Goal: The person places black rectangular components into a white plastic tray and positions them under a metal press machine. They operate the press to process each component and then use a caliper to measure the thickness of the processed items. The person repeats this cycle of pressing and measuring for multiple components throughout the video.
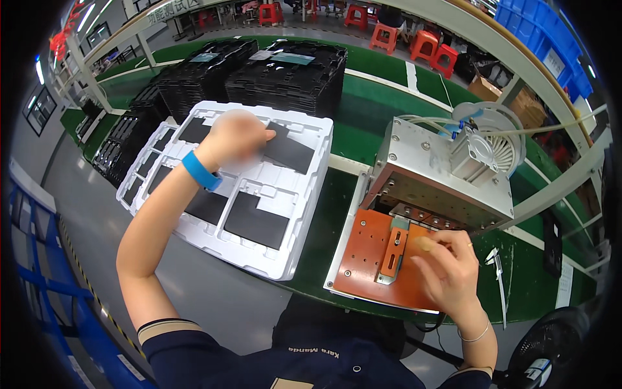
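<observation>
My left hand (238, 139), with a blue wristband, reaches over a white moulded tray (301, 243) on the left. Its fingers are mostly blurred. One fingertip is beside a flat dark grey piece (288, 150) in an upper pocket; whether it grips the piece cannot be told. More flat dark pieces (256, 220) lie in other pockets. On the right, my right hand (451, 267) hovers over the orange base plate (363, 249) of a metal press (440, 162). Its fingers are bent, thumb and forefinger apart, with nothing visible between them. A slotted orange block (392, 251) is beside it.
Stacks of black trays (285, 78) stand behind the white tray. A caliper (497, 279) lies right of the press on the green bench (317, 259). A black fan (551, 350) is at the lower right, and a frame post (557, 175) slants past the press.
</observation>
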The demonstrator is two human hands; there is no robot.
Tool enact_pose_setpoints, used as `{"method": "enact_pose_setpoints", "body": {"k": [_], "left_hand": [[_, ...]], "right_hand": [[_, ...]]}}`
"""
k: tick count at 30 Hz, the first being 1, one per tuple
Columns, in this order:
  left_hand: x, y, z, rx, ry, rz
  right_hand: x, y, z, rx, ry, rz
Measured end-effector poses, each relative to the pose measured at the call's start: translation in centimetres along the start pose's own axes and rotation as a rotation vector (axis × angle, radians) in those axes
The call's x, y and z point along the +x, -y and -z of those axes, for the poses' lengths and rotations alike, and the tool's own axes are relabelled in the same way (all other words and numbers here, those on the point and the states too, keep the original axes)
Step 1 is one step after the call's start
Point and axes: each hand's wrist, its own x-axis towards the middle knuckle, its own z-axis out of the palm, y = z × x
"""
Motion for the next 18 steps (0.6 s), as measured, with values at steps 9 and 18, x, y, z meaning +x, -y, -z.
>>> {"method": "enact_pose_setpoints", "body": {"k": [9, 18], "left_hand": [[-7.6, 1.9, 4.3, 0.517, -0.301, -0.473], [-11.0, 5.0, 3.3, 0.767, -0.164, -0.651]], "right_hand": [[8.4, 4.7, -7.2, 0.298, 0.195, 0.382], [19.1, 6.5, -18.7, 0.32, 0.055, 0.289]]}}
